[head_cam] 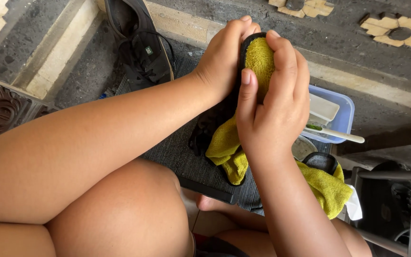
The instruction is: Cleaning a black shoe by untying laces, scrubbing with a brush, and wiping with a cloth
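Centre frame: right hand [274, 114] closed around yellow cloth [261, 59], pressing it against black shoe [210, 128]. Left hand [224, 57] grips the shoe's upper end. Dark mat [181, 157] beneath. Right: blue tub [344, 112]. Upper left: second black shoe [139, 43]

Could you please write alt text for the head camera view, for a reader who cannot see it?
A seated person's left hand holds a black shoe while the right hand presses a yellow cloth against it. A second black shoe lies on the stone floor, and a blue tub sits to the right.
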